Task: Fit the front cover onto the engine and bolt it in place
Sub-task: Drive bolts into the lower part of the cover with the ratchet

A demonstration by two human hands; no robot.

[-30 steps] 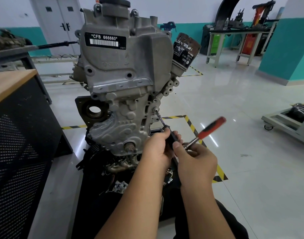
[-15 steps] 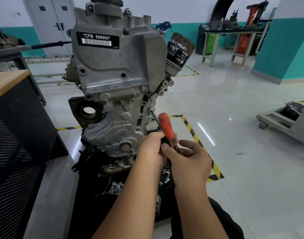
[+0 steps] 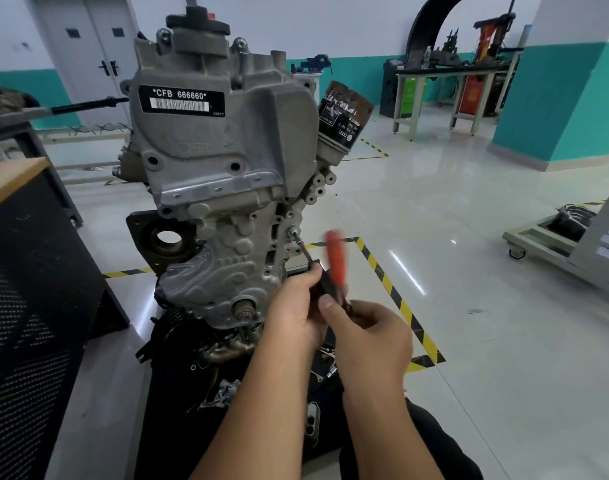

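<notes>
Engine (image 3: 223,188) stands upright on a dark stand, front cover (image 3: 227,271) seated against its front face, below the upper housing with the "CFB 666660" label (image 3: 181,99). Oil filter (image 3: 344,116) sits tilted in its housing at the engine's upper right.

Ratchet (image 3: 334,268) with extension bar (image 3: 303,247) is engaged on a bolt (image 3: 292,232) at the cover's right edge. Left hand (image 3: 296,306) is clenched around the dark ratchet head end, steadying it. Right hand (image 3: 369,334) is closed near the base of the orange handle; handle is motion-blurred, so exact grip point is hard to tell, probably thumb and fingers pinching the lower shaft.

Tray area (image 3: 227,393) under the engine holds loose metal parts and brackets, too dark to identify individually. Black mesh-sided bench (image 3: 26,306) with wooden top sits at left. A wheeled cart (image 3: 552,244) at far right carries a dark part in its frame.
</notes>
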